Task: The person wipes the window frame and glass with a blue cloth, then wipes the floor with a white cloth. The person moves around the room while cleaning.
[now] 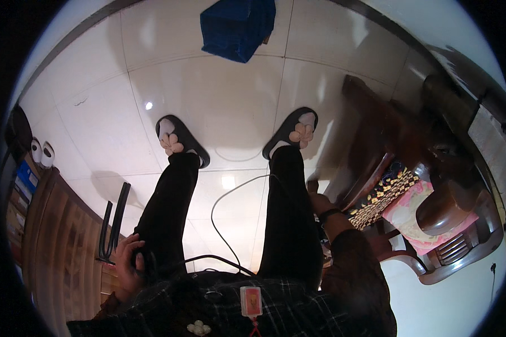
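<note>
My left hand (128,263) is at my left thigh, its fingers bent beside something dark; whether it grips this cannot be told. Beyond my right knee, my right hand (320,204) hangs low with a dark band on the wrist, its fingers partly hidden. A thin dark cable (213,215) loops between my legs, and a thicker black cable (215,256) crosses my lap. A badge in a clear holder (251,301) lies on my dark checked clothing. Both feet, in black slippers with flower ornaments (302,134), stand on the tiled floor (219,105).
Dark blue cloth or a bag (238,29) lies ahead. On the right stands a carved wooden chair (442,210) with a pink patterned cushion (426,189). At left are a slatted wooden piece of furniture (63,244), black bent bars (117,219) and two white rolls (47,155).
</note>
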### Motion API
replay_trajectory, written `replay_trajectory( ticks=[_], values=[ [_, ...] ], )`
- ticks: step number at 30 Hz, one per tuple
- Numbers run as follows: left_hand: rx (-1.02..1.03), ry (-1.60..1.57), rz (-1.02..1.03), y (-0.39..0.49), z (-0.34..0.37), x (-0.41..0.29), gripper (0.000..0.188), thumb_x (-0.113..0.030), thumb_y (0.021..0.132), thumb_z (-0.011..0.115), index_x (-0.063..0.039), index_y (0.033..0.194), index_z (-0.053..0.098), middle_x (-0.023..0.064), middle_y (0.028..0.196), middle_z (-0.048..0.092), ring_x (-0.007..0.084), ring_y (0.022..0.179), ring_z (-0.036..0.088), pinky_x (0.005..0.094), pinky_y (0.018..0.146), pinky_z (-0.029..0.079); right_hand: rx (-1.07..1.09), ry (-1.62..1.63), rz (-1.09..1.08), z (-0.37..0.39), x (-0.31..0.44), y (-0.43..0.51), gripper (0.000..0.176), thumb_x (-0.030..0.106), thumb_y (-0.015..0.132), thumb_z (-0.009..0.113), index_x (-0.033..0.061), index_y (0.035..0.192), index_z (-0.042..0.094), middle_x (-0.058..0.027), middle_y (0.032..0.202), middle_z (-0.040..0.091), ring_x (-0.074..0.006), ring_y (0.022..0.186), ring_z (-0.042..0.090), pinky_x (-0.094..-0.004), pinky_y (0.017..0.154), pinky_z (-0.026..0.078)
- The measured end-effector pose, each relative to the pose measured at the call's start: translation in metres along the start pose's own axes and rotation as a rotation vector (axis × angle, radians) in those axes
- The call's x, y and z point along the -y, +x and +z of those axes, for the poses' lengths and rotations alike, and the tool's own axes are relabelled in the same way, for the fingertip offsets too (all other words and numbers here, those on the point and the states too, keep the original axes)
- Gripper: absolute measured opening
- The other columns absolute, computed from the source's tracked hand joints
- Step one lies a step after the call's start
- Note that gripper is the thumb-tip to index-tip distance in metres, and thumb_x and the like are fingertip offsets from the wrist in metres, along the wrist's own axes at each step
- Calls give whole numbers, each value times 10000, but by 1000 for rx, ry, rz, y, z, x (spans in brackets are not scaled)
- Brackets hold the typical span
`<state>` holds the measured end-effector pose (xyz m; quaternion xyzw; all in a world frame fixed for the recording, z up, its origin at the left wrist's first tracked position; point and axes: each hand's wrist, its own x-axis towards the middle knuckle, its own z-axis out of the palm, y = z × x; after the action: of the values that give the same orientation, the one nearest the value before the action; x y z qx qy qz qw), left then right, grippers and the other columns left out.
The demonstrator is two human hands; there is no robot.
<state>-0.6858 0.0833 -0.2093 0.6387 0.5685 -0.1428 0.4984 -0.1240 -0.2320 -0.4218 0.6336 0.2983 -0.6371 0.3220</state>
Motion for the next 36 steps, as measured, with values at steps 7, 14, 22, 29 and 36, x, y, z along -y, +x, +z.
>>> replay_trajectory(
  ticks=[7,14,22,29,36],
  values=[
    [-18,-49,11,-3,8,8,276,-63,900,561,-22,1147,676,207,1331,622,391,1288,555,492,1101,420,-1027,-183,-192,-181,102,-19,385,77,908,618,56,1292,629,-224,1130,675,-417,1065,658,-494,937,536],
    [-72,-33,7,-9,17,4,280,-131,897,576,-15,1134,673,225,1303,628,412,1258,571,488,1084,431,-1750,355,-247,-352,132,4,441,11,945,555,-27,1384,571,-249,1350,619,-387,1262,587,-421,1096,441],
    [-63,-19,-61,-14,20,-9,279,-164,906,564,-17,1118,670,226,1281,631,407,1239,578,496,1066,442,-822,-473,468,-452,69,63,556,185,939,644,98,1474,516,-185,1438,562,-400,1358,503,-531,1151,390],
    [-53,6,-104,-14,18,-21,282,-180,903,572,-22,1117,667,222,1290,623,401,1231,579,495,1054,449,-738,-1135,228,-482,73,133,728,418,897,734,75,1491,487,-194,1475,551,-441,1377,477,-527,1162,396],
    [-43,-10,-100,-12,15,-25,273,-175,898,575,-26,1105,671,221,1275,633,402,1219,585,496,1053,449,-1323,-202,-335,-486,160,162,771,198,887,710,74,1570,374,-187,1374,605,-437,1251,555,-463,1057,470]
  ],
)
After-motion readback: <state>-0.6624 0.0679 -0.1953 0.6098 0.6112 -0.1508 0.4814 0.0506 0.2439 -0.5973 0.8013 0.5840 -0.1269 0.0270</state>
